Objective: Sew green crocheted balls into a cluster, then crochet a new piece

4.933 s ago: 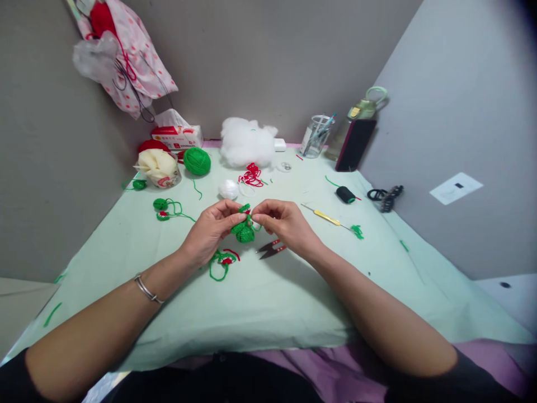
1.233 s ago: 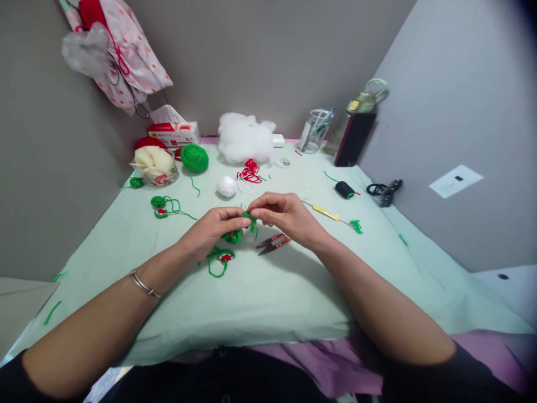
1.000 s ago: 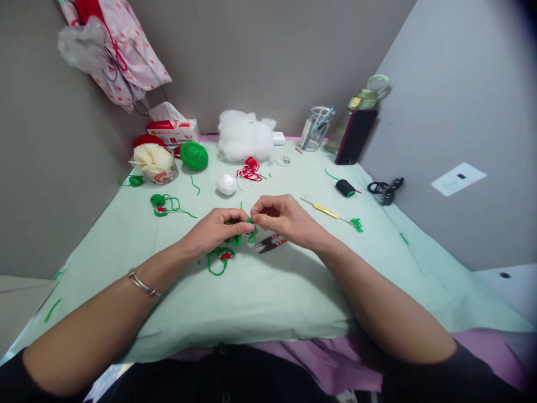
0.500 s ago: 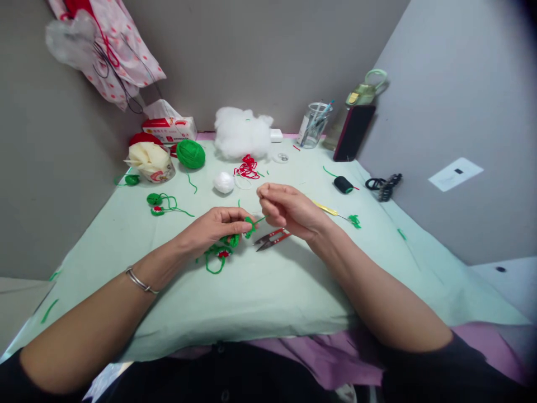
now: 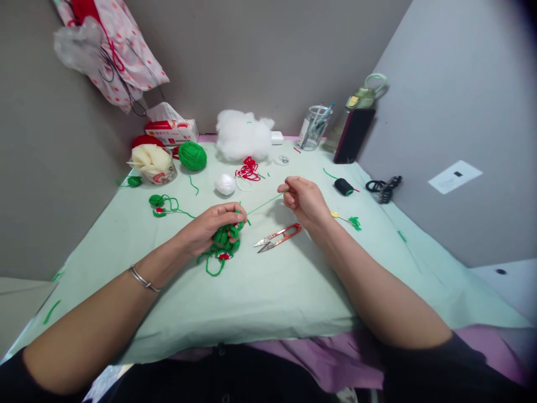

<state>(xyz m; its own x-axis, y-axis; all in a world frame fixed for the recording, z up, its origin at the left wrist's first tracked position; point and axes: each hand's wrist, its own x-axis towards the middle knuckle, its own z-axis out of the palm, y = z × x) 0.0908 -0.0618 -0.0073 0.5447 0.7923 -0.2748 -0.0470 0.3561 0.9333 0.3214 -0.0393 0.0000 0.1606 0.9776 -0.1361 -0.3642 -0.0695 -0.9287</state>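
My left hand (image 5: 213,226) grips the green crochet piece (image 5: 226,238) low over the desk (image 5: 272,291). The fingers of my right hand (image 5: 304,201) pinch its green yarn strand (image 5: 264,204), drawn taut between both hands. Thread snips (image 5: 279,238) lie just beside.

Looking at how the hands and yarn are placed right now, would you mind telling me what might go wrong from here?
The right hand holds the green strand taut from the crochet piece pinched in the left hand; too hard a tug might pucker the stitches or snap the yarn. The snips lie close under that strand, so a dropping wrist could brush their points.
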